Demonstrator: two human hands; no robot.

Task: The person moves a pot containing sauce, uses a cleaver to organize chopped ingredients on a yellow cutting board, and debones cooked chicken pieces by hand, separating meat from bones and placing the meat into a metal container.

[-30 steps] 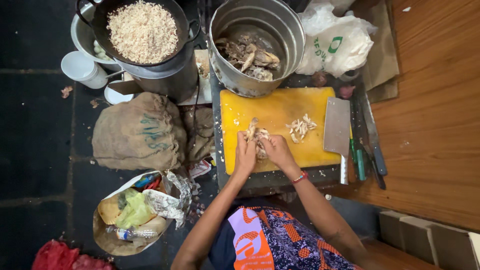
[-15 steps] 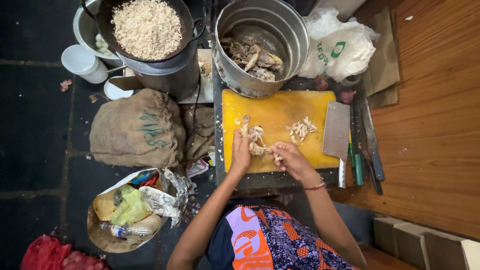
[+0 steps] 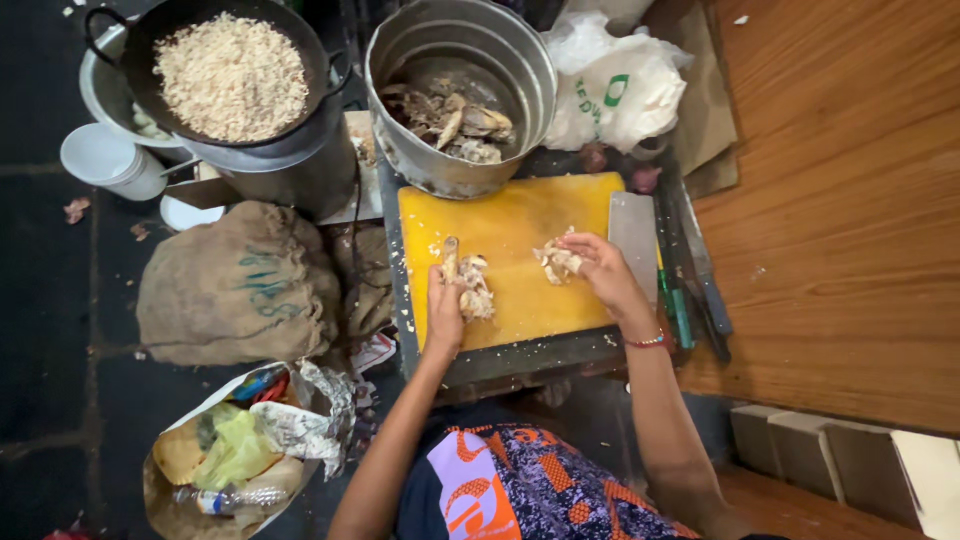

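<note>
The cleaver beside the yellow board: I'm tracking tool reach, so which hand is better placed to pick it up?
Right, probably. The right hand rests on a meat pile next to the cleaver. The left hand grips a bone piece across the board.

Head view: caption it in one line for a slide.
Left hand and right hand pull apart pale meat pieces on a yellow cutting board.

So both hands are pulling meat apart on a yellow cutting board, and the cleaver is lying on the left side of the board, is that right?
Not quite. In the head view the cleaver lies at the right edge of the yellow cutting board, not the left. The rest holds: the left hand and right hand each handle meat pieces on that board.
</note>
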